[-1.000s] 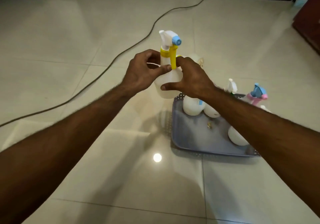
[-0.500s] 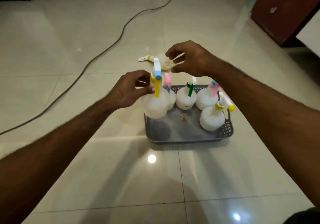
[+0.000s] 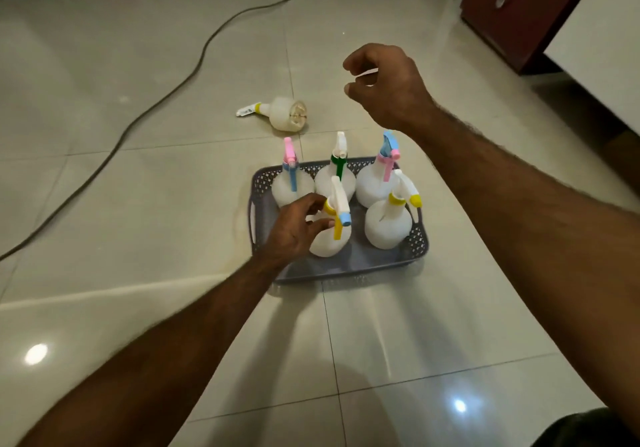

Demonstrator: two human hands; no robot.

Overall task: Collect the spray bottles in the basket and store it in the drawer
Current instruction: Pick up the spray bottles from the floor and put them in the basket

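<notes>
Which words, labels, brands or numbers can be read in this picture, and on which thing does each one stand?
None can be read.
The nozzle of the bottle lying on the floor carries a small mark, too blurred to read.
The five spray bottles in the basket show no print.
The brown cabinet shows no text.

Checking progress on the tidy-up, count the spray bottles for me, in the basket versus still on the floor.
Spray bottles upright in the grey basket: 5, one held by the left hand
Spray bottle lying on the floor: 1
Total: 6
</notes>
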